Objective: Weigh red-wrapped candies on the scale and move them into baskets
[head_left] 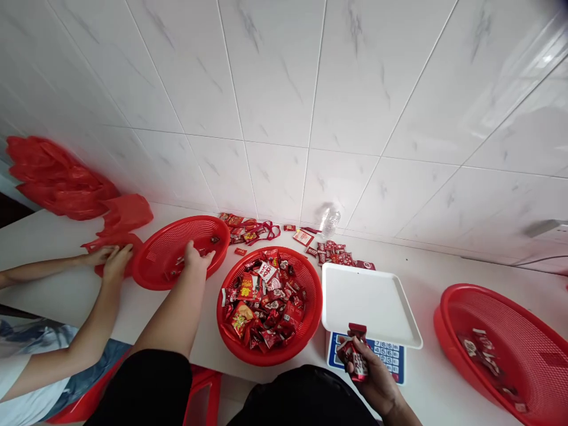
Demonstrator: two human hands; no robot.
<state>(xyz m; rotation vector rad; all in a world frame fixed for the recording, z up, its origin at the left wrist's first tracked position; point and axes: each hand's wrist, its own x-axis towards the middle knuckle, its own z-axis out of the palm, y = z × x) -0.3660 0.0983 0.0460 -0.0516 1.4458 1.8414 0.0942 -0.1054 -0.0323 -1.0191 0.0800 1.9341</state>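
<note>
My left hand (195, 258) reaches over the left red basket (153, 251), fingers apart, with a few wrapped pieces lying in the basket below. My right hand (370, 370) is closed around several red-wrapped snacks (358, 361), over the front of a digital scale (386, 354). The scale's white tray (368, 299) holds nothing. Between my hands stands a round red basket (315, 296) full of red-wrapped snacks (270, 302).
Another red basket (448, 296) with a few packets is at the right. Loose packets (331, 253) and a clear plastic bottle (330, 222) lie by the tiled wall. At left, a person's hands (110, 257) handle a red bag (100, 242).
</note>
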